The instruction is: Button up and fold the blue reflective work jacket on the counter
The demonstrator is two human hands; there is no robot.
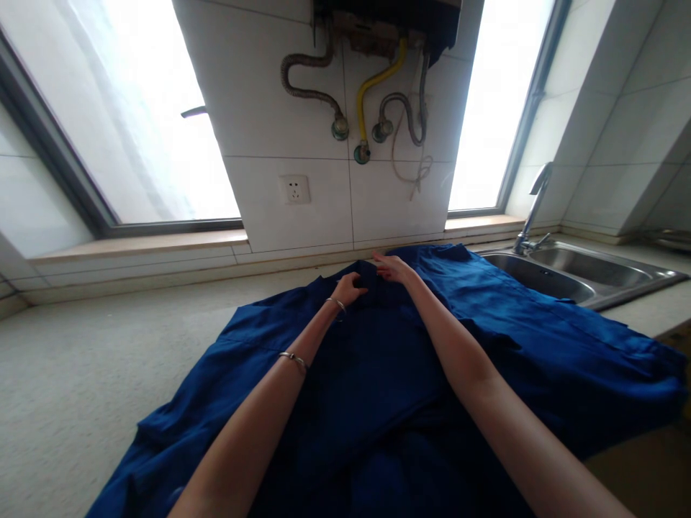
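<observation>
A large dark blue garment (389,360) lies spread and wrinkled over the counter, reaching from near the back wall down to the bottom of the view. Its exact kind is unclear. My left hand (350,289), below two bracelets on that arm, is closed on the garment's upper edge, where a raised fold looks like a collar. Just to the right, my right hand (393,268) is at the same edge with its fingers stretched out, touching or just over the cloth. The garment's right part spreads toward the sink and over the counter's front edge.
Pale counter (65,360) shows at the left. A steel double sink (610,277) with a tap (532,208) stands at the right. Pipes and a yellow hose (372,83) hang under a wall unit, above a socket (294,189). Windows flank the tiled wall.
</observation>
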